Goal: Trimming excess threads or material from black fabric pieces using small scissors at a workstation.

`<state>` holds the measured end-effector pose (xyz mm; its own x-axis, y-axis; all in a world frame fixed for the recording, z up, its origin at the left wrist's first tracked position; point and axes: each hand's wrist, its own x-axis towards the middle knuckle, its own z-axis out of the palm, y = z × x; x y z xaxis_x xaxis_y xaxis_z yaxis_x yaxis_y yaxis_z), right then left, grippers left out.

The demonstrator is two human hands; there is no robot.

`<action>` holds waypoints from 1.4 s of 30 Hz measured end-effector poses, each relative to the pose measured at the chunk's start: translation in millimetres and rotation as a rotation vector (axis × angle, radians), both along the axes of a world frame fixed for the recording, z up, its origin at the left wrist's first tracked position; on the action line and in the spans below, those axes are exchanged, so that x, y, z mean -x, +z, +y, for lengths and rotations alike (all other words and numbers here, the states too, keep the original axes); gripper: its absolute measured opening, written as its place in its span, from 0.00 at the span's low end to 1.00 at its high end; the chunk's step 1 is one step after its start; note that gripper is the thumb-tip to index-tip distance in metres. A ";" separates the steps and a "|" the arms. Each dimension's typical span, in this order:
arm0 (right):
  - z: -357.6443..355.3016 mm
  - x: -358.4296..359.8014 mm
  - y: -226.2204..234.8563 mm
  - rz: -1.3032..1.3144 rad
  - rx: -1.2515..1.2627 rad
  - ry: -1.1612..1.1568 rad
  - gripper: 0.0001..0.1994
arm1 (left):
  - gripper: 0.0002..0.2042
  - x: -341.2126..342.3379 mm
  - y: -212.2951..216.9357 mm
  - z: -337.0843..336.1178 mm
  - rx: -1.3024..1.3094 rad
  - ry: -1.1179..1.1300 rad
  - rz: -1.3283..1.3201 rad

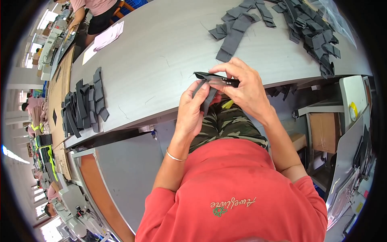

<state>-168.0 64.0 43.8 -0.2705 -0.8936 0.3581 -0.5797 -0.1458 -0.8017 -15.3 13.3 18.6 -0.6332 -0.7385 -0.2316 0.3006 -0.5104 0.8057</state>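
Observation:
Above my lap, at the table's near edge, both hands work close together. My left hand (190,108) is closed, its thumb pressing a dark grey fabric strip (209,100) that hangs below the fingers. In my right hand (249,86), the fingers close round a slim black handle (229,82) with pale rivet-like dots. Its other end meets the strip by my left thumb; whether it is a blade I cannot tell. A black fold (204,75) of the strip stands up at the top of the left-hand grip.
Grey strips (234,38) lie beyond my hands on the grey table (157,68). A larger heap (312,34) is at far right, a bundle (84,103) at left. White sheets (109,36) lie near another person (96,10). A cardboard box (323,132) sits below right.

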 end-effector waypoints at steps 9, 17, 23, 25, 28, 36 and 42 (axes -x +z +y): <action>-4.7 2.8 4.1 -0.771 0.029 0.026 0.04 | 0.12 -17.7 -0.4 -13.4 1.016 0.104 -0.353; -11.5 10.6 -23.8 -1.237 -0.089 0.041 0.05 | 0.10 -12.6 -13.2 -12.1 0.527 -0.013 -0.181; -12.5 15.1 -27.5 -0.996 -0.114 0.039 0.06 | 0.08 -12.1 -17.6 -15.4 0.482 0.032 -0.225; -11.1 14.4 -29.7 -0.834 -0.102 0.018 0.08 | 0.09 -14.2 -17.9 -15.8 0.432 0.057 -0.221; -1.8 15.3 -33.6 -0.450 -0.028 -0.017 0.13 | 0.10 -17.1 -17.8 -17.5 0.375 0.106 -0.227; 7.7 1.3 -27.9 0.118 0.099 -0.109 0.09 | 0.11 -15.7 -12.0 -16.7 0.381 0.125 -0.223; 6.7 -0.4 -30.4 0.251 0.154 -0.142 0.09 | 0.10 -16.7 -10.4 -15.6 0.374 0.096 -0.221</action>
<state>-167.6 70.8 13.5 -0.2747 -0.7835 0.5574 -0.7800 -0.1575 -0.6057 1.4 -2.3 8.2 -0.5228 -0.8504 -0.0589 0.1326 -0.1494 0.9798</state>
